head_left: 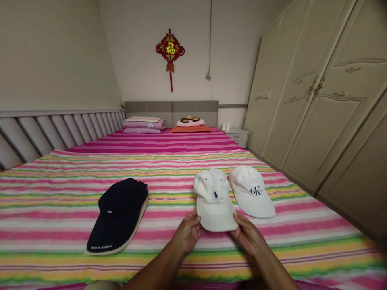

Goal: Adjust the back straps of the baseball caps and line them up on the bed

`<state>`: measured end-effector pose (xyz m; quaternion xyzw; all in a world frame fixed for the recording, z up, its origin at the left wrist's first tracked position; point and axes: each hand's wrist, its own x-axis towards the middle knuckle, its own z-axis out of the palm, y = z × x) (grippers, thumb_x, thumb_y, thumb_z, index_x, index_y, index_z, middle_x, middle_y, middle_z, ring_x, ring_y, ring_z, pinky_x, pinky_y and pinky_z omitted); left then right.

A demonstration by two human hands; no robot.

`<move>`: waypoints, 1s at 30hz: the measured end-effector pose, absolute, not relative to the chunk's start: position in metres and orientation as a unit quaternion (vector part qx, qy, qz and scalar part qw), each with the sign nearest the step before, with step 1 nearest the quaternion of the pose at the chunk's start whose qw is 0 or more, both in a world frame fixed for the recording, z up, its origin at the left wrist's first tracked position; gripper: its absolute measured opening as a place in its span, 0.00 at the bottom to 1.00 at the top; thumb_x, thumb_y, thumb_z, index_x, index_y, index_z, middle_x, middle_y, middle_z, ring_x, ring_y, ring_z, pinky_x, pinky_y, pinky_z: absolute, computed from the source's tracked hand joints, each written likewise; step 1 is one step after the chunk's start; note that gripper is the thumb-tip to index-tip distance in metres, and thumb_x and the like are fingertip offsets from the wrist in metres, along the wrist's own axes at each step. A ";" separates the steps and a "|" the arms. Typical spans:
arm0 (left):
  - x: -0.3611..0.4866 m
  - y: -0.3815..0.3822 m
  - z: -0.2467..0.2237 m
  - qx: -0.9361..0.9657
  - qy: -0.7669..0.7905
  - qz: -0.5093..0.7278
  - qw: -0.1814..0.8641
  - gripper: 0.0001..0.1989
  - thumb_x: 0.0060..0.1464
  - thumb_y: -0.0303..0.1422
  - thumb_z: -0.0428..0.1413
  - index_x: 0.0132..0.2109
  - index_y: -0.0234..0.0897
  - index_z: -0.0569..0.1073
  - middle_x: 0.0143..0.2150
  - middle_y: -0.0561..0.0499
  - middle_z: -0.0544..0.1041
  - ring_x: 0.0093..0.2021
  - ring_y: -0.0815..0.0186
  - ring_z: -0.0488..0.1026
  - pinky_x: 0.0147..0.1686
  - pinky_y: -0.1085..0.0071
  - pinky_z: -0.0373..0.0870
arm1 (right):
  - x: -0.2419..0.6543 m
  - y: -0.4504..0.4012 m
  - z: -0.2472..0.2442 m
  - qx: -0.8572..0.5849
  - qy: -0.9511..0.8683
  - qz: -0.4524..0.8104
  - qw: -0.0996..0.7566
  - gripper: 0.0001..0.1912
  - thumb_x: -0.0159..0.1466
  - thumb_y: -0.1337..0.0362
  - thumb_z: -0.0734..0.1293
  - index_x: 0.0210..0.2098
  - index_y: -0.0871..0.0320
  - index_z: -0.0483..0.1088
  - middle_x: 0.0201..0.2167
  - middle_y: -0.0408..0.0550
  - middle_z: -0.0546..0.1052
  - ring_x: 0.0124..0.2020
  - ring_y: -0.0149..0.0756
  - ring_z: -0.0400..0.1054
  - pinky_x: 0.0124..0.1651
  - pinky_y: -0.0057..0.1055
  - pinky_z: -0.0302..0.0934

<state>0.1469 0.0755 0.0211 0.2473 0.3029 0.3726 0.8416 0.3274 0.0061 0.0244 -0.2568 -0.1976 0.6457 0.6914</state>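
I see both hands' fingers (pixel 196 219) pinching the curved brim edges of the white fabric baseball cap with a navy logo (pixel 211 187), between them, above the multicoloured striped bed (pixel 169 201).

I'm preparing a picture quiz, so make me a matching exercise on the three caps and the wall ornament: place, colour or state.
1. Dark cap
2. Rider-logo cap
3. K-logo cap
4. Wall ornament

A. Red and gold
B. Brim between left hand and right hand
C. Farthest left of the caps
D. Farthest right of the caps

Pairs: 1-C; 2-B; 3-D; 4-A
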 end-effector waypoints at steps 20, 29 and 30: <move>0.197 0.145 0.001 0.353 0.418 0.332 0.768 0.10 0.42 0.17 0.54 0.34 0.31 0.69 0.26 0.49 0.75 0.27 0.69 0.72 0.37 0.66 0.67 | 0.370 0.072 -0.008 -0.428 -0.135 0.564 0.693 0.03 0.58 0.71 0.64 0.27 0.64 0.68 0.23 0.42 0.75 0.24 0.28 0.70 0.29 0.28 0.66; 0.203 0.138 -0.001 0.417 0.455 0.324 0.717 0.07 0.46 0.21 0.54 0.35 0.31 0.69 0.24 0.54 0.72 0.24 0.72 0.69 0.32 0.69 0.66 | 0.367 0.059 -0.012 -0.490 -0.143 0.503 0.697 0.02 0.55 0.69 0.66 0.26 0.62 0.68 0.22 0.43 0.75 0.24 0.30 0.69 0.27 0.28 0.66; 0.204 0.137 -0.001 0.426 0.461 0.318 0.710 0.05 0.47 0.23 0.53 0.35 0.31 0.69 0.24 0.55 0.72 0.23 0.72 0.68 0.31 0.70 0.66 | 0.365 0.057 -0.012 -0.500 -0.148 0.494 0.696 0.03 0.57 0.68 0.65 0.27 0.62 0.68 0.23 0.42 0.74 0.24 0.29 0.68 0.28 0.29 0.66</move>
